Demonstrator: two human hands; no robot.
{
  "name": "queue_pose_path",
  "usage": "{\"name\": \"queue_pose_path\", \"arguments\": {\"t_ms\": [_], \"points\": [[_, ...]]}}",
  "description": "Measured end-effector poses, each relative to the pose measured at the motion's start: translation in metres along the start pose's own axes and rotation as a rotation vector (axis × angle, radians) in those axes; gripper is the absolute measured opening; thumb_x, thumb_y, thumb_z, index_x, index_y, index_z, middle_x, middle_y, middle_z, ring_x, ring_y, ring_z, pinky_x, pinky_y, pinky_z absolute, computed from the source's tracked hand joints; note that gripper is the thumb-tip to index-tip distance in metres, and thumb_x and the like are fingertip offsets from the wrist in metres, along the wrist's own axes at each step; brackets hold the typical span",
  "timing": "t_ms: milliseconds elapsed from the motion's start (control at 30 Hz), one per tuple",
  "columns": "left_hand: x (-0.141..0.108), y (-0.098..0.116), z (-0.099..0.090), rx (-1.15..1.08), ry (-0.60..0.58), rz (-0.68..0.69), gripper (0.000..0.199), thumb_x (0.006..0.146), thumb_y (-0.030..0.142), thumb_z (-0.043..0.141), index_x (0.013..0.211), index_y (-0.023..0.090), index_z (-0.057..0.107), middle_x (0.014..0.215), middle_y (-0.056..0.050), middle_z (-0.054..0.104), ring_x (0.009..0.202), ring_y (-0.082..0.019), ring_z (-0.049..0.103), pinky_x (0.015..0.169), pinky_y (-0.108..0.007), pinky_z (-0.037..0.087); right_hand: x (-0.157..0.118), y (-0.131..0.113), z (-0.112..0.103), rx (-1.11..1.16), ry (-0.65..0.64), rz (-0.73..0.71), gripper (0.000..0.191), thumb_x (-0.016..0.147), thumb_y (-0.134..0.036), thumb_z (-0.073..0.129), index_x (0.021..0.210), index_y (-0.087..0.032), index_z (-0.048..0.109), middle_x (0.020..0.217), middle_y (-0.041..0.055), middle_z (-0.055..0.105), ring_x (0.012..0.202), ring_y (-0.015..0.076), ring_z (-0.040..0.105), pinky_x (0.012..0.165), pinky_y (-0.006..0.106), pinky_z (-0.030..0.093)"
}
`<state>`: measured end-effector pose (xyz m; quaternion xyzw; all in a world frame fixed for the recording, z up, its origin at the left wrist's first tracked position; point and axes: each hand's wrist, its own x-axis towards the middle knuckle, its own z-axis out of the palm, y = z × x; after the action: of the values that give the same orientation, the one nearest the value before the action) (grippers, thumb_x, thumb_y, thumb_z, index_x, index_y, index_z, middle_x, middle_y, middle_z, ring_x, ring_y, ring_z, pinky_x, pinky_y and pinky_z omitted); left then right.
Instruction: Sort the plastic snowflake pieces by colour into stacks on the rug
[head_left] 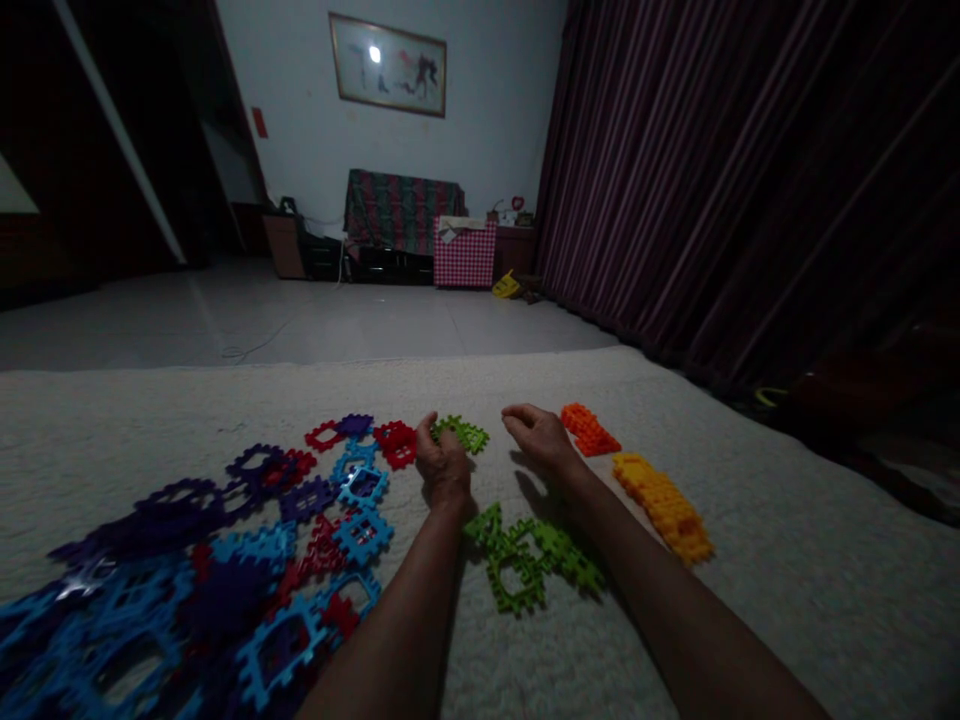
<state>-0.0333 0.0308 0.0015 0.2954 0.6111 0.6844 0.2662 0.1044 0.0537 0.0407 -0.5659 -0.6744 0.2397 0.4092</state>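
Note:
My left hand (444,462) is closed at the left edge of some green toothed plastic pieces (471,436), its thumb over them. To the right, my right hand (534,430) hangs above the light quilted cover, fingers together and pointing left, with nothing visible in them. Between my forearms lie more green pieces (517,580), some with square openings and one triangular. Stacked orange pieces (589,430) lie just right of my right hand, and a row of yellow pieces (664,505) is beside my right forearm.
A wide, loose pile of blue (364,535), purple (176,505) and red pieces (396,443) spreads over the left of the quilted cover (795,600). The cover's far edge meets a tiled floor (405,325). Dark curtains (660,180) hang at the right.

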Motion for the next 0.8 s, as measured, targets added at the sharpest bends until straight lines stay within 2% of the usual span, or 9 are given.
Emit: {"name": "queue_pose_path", "arguments": {"t_ms": [100, 233, 333, 500, 567, 667, 733, 800], "points": [[0.002, 0.006, -0.005, 0.153, 0.095, 0.002, 0.046, 0.084, 0.017, 0.043, 0.127, 0.019, 0.058, 0.109, -0.011, 0.069, 0.095, -0.022, 0.066, 0.082, -0.032, 0.05, -0.006, 0.005, 0.017, -0.129, -0.099, -0.141, 0.036, 0.079, -0.016, 0.053, 0.112, -0.018, 0.068, 0.113, 0.0075, 0.071, 0.099, 0.0178, 0.066, 0.093, 0.032, 0.049], [-0.002, 0.013, -0.008, 0.265, 0.057, -0.057, 0.048, 0.087, 0.016, 0.041, 0.134, 0.017, 0.055, 0.109, -0.015, 0.07, 0.1, -0.026, 0.067, 0.085, -0.034, 0.049, -0.013, 0.006, 0.039, -0.319, -0.171, -0.269, 0.046, 0.083, -0.016, 0.056, 0.129, -0.014, 0.058, 0.134, 0.0144, 0.06, 0.123, 0.0225, 0.054, 0.108, 0.037, 0.038], [-0.003, 0.014, -0.007, 0.288, 0.066, -0.043, 0.048, 0.087, 0.016, 0.043, 0.134, 0.017, 0.055, 0.111, -0.015, 0.07, 0.103, -0.026, 0.067, 0.086, -0.034, 0.049, -0.015, 0.005, 0.044, -0.433, -0.235, -0.325, 0.044, 0.086, -0.022, 0.059, 0.129, -0.015, 0.057, 0.133, 0.0141, 0.059, 0.123, 0.0239, 0.052, 0.107, 0.037, 0.036], [-0.001, 0.01, -0.005, 0.296, 0.09, 0.015, 0.047, 0.085, 0.013, 0.047, 0.131, 0.02, 0.057, 0.106, -0.012, 0.073, 0.1, -0.024, 0.068, 0.087, -0.031, 0.05, -0.017, -0.001, 0.041, -0.575, -0.287, -0.429, 0.022, 0.091, -0.024, 0.053, 0.108, -0.016, 0.065, 0.115, 0.0119, 0.064, 0.108, 0.0212, 0.055, 0.096, 0.031, 0.04], [-0.001, 0.01, -0.005, 0.294, 0.093, 0.014, 0.047, 0.085, 0.013, 0.047, 0.131, 0.021, 0.056, 0.106, -0.011, 0.073, 0.099, -0.023, 0.068, 0.087, -0.031, 0.05, -0.018, -0.003, 0.036, -0.602, -0.261, -0.419, 0.022, 0.094, -0.022, 0.047, 0.104, -0.014, 0.065, 0.106, 0.0125, 0.066, 0.099, 0.0201, 0.057, 0.089, 0.029, 0.04], [-0.001, 0.011, -0.004, 0.289, 0.093, 0.003, 0.047, 0.084, 0.012, 0.046, 0.13, 0.02, 0.057, 0.11, -0.011, 0.072, 0.101, -0.023, 0.068, 0.088, -0.031, 0.05, -0.015, -0.006, 0.023, -0.585, -0.22, -0.266, 0.03, 0.093, -0.014, 0.037, 0.102, -0.012, 0.066, 0.092, 0.0112, 0.069, 0.083, 0.0177, 0.06, 0.078, 0.026, 0.041], [-0.001, 0.012, -0.003, 0.291, 0.083, -0.004, 0.048, 0.084, 0.01, 0.046, 0.129, 0.019, 0.058, 0.112, -0.012, 0.072, 0.103, -0.023, 0.067, 0.09, -0.032, 0.05, -0.011, -0.006, 0.011, -0.553, -0.246, -0.177, 0.034, 0.091, -0.012, 0.038, 0.106, -0.013, 0.068, 0.093, 0.0101, 0.072, 0.083, 0.0171, 0.062, 0.075, 0.024, 0.041], [0.0, 0.011, -0.002, 0.295, 0.062, -0.014, 0.048, 0.084, 0.01, 0.045, 0.129, 0.018, 0.058, 0.111, -0.013, 0.072, 0.102, -0.024, 0.067, 0.09, -0.032, 0.05, -0.008, -0.005, 0.002, -0.526, -0.328, -0.156, 0.036, 0.088, -0.011, 0.04, 0.108, -0.015, 0.069, 0.098, 0.0085, 0.073, 0.087, 0.0167, 0.064, 0.077, 0.023, 0.041]]}}
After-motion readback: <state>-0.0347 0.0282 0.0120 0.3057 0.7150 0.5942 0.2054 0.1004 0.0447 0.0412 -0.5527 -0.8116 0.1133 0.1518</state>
